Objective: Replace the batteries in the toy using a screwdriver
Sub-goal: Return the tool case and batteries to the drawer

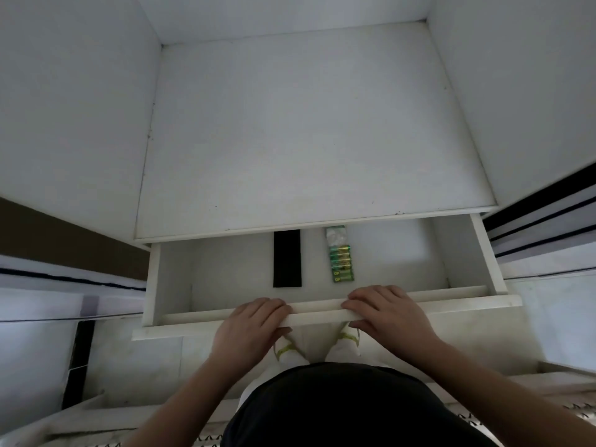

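A white drawer [464,301] stands pulled out below a white shelf. On its floor lies a green pack of batteries [341,262] in clear wrap, right of centre. A flat black rectangular object [287,259] lies to the left of the pack. My left hand [251,324] grips the drawer's front edge, fingers curled over the top. My right hand [387,312] grips the same edge further right, just in front of the battery pack. No toy or screwdriver is in view.
The white shelf [306,130] above the drawer sits inside a white cabinet with side walls at left and right. My feet in white socks [348,345] stand on a pale floor under the drawer front.
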A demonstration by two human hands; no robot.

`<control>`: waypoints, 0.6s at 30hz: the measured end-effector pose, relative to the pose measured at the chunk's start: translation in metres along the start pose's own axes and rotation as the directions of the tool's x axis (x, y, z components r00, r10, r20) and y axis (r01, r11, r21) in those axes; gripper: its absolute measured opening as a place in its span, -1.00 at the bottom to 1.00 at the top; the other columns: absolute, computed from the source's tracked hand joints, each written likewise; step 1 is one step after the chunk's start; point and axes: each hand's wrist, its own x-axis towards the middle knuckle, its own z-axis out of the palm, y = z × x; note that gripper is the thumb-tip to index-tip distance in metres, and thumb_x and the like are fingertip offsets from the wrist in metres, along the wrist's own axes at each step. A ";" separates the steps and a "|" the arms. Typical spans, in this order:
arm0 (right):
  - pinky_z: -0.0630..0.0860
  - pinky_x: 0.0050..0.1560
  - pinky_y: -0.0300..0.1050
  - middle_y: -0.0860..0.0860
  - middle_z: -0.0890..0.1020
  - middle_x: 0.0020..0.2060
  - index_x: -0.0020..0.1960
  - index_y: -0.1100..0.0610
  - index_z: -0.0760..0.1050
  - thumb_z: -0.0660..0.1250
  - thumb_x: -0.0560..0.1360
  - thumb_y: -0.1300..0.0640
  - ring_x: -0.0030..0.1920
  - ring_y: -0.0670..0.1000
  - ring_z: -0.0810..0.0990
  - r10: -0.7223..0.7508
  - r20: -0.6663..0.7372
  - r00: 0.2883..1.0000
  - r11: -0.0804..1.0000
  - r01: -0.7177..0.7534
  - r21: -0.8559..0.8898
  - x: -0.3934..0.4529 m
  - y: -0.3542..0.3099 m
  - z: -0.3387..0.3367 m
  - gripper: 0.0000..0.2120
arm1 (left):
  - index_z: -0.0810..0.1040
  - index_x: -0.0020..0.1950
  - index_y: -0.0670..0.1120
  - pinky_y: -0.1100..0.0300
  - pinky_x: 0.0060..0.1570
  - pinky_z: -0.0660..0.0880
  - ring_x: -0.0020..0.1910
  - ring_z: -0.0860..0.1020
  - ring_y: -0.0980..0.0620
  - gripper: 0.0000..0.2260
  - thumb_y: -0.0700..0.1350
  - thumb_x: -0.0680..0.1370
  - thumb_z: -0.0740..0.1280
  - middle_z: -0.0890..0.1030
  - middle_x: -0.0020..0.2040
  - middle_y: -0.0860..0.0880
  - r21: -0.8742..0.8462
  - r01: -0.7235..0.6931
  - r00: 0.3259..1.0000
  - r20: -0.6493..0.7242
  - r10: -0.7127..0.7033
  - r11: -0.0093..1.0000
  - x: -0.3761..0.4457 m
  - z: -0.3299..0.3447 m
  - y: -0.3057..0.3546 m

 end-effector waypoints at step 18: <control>0.43 0.17 -0.04 0.01 0.60 0.10 0.26 0.10 0.48 0.20 0.51 0.01 0.10 0.04 0.58 0.232 -0.113 0.966 0.971 -0.237 -0.033 0.006 -0.022 0.020 -0.64 | 0.56 0.20 -0.16 0.01 0.10 0.47 0.05 0.57 -0.10 -0.70 -0.10 0.53 0.21 0.60 0.06 -0.08 0.062 0.260 0.961 -0.110 -0.253 0.964 0.001 0.006 -0.008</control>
